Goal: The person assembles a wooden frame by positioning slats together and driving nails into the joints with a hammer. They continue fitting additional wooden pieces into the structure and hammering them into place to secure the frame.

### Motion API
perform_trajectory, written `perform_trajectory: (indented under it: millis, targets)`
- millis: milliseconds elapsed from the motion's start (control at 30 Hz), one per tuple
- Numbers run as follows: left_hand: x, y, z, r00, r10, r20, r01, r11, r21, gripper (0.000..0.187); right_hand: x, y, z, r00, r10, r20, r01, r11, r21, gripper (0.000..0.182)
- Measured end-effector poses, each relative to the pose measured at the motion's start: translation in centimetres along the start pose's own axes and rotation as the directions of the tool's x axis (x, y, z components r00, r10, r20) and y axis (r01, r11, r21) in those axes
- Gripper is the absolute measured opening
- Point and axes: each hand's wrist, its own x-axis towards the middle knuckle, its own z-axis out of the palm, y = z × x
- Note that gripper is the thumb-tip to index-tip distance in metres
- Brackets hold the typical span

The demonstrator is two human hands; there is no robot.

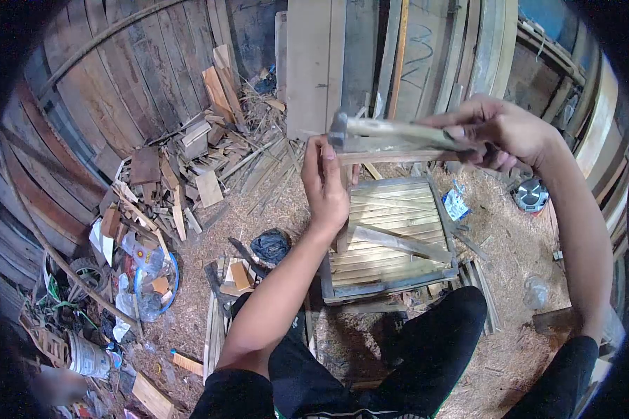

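Note:
My right hand [500, 136] is closed round the handle of a hammer [391, 131], which is raised and slightly blurred, its metal head at the left end. Below the hammer, a thin wooden piece [398, 156] runs roughly level. My left hand [326, 181] holds this piece at its left end, fingers wrapped upward round it. The piece's right end is near my right hand; whether that hand touches it is unclear. Under both hands stands a slatted wooden panel [391, 262] with a dark frame, and a loose wood strip [402, 243] lies across it.
Wood scraps [206, 185] are heaped at the left, beside a blue-rimmed basin [177, 279] with plastic bags. A black plastic bag [270, 246] lies left of the panel. A round metallic object [531, 195] is at the right. Tall boards [314, 70] lean against the back wall.

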Motion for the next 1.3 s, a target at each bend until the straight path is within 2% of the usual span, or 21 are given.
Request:
perform_trajectory:
  millis: [100, 200, 233, 300, 400, 533, 600, 633, 700, 733, 800, 867, 933, 1000, 1067, 1100, 1133, 1200, 1233, 1267, 1300]
  targets:
    - [0.0, 0.6, 0.3, 1.0, 0.0, 0.023, 0.001, 0.999, -0.034, 0.033, 0.8, -0.5, 0.6, 0.962, -0.069, -0.265, 0.086, 0.995, 0.053, 0.039]
    - [-0.1, 0.4, 0.3, 0.999, -0.01, 0.03, 0.012, 0.998, -0.055, 0.034, 1.2, 0.0, 0.4, 0.945, -0.09, -0.313, 0.087, 0.996, -0.025, 0.04]
    - [-0.1, 0.1, 0.1, 1.0, -0.005, 0.027, 0.007, 0.998, -0.058, 0.034, 0.9, -0.2, 0.4, 0.945, -0.094, -0.313, 0.089, 0.996, -0.031, 0.04]
    - [-0.2, -0.2, -0.1, 0.996, 0.047, 0.075, -0.039, 0.994, -0.106, 0.035, 0.2, -0.6, 0.6, 0.996, 0.041, -0.085, -0.048, 0.995, -0.084, 0.041]
    - [-0.3, 0.3, 0.3, 0.998, -0.013, 0.056, 0.016, 0.999, -0.051, 0.035, 0.7, 0.3, -0.2, 0.984, -0.016, -0.177, 0.012, 1.0, -0.024, 0.043]
    - [-0.3, 0.1, 0.5, 0.998, 0.022, 0.057, -0.017, 0.997, -0.081, 0.035, 1.3, 0.9, -0.4, 0.976, -0.041, -0.213, 0.051, 0.998, 0.041, 0.046]
    - [-0.5, 0.3, 0.5, 0.999, -0.002, 0.047, 0.003, 0.999, -0.032, 0.034, 0.8, 0.0, -0.8, 0.999, -0.029, -0.045, 0.025, 0.997, -0.069, 0.045]
    - [-0.6, 0.4, 0.3, 0.999, -0.006, 0.045, 0.008, 1.0, -0.03, 0.034, 1.1, 0.2, -0.4, 0.999, -0.026, -0.041, 0.023, 0.998, -0.067, 0.045]
    - [-0.2, 0.5, 0.3, 0.998, -0.03, 0.053, 0.031, 0.999, -0.014, 0.033, 1.8, 0.5, 0.4, 0.951, -0.052, -0.305, 0.047, 0.999, -0.022, 0.044]
    - [-0.3, 0.3, 0.2, 0.998, -0.029, 0.057, 0.03, 0.999, -0.015, 0.033, 1.4, 0.5, 0.2, 0.95, -0.052, -0.309, 0.048, 0.999, -0.021, 0.044]
    - [-0.5, -0.1, -0.1, 0.997, 0.029, 0.076, -0.029, 1.0, -0.006, 0.033, 0.6, 0.3, -0.5, 0.999, 0.019, -0.031, -0.02, 0.999, -0.05, 0.043]
    - [-0.6, -0.2, -0.2, 0.999, -0.012, 0.051, 0.011, 0.999, 0.034, 0.034, 0.4, 0.8, -0.4, 0.999, 0.016, -0.036, -0.016, 1.0, -0.001, 0.044]
    - [-0.2, -0.2, 0.0, 0.998, -0.047, 0.049, 0.048, 0.999, -0.02, 0.036, 0.0, 0.8, 0.0, 0.961, -0.149, -0.233, 0.133, 0.988, -0.082, 0.045]
    - [0.0, -0.3, -0.2, 0.997, -0.02, 0.077, 0.026, 0.997, -0.079, 0.036, -1.2, -0.1, 0.8, 0.962, -0.153, -0.227, 0.13, 0.985, -0.116, 0.044]
    - [-0.2, -0.6, -0.5, 0.999, -0.023, 0.041, 0.025, 0.999, -0.029, 0.037, -1.9, -0.5, 2.4, 0.894, -0.313, -0.321, 0.178, 0.905, -0.386, 0.044]
    - [-0.2, -0.8, -0.5, 0.999, -0.022, 0.04, 0.023, 0.999, -0.029, 0.037, -2.2, -0.5, 3.0, 0.841, -0.425, -0.334, 0.206, 0.823, -0.529, 0.043]
    - [-0.3, -1.0, -0.2, 0.999, 0.012, 0.03, -0.011, 0.999, -0.035, 0.037, -2.5, -0.4, 3.6, 0.841, -0.425, -0.335, 0.204, 0.823, -0.53, 0.043]
    - [-0.5, -1.0, 0.0, 0.999, 0.045, 0.024, -0.043, 0.998, -0.046, 0.037, -3.0, -0.2, 4.7, 0.785, -0.537, -0.308, 0.336, 0.788, -0.515, 0.043]
    - [-0.5, -0.7, -0.2, 0.999, 0.013, 0.041, -0.016, 0.998, 0.055, 0.038, -2.5, 1.1, 4.8, 0.72, -0.622, -0.307, 0.399, 0.733, -0.551, 0.042]
    - [-0.5, -0.5, -0.3, 0.998, -0.019, 0.055, 0.01, 0.987, 0.158, 0.039, -2.5, 1.1, 4.9, 0.72, -0.623, -0.306, 0.398, 0.732, -0.552, 0.042]
    - [-0.5, -0.7, -0.3, 0.998, -0.013, 0.053, 0.007, 0.993, 0.115, 0.038, -2.5, 1.1, 5.0, 0.703, -0.649, -0.291, 0.382, 0.69, -0.615, 0.042]
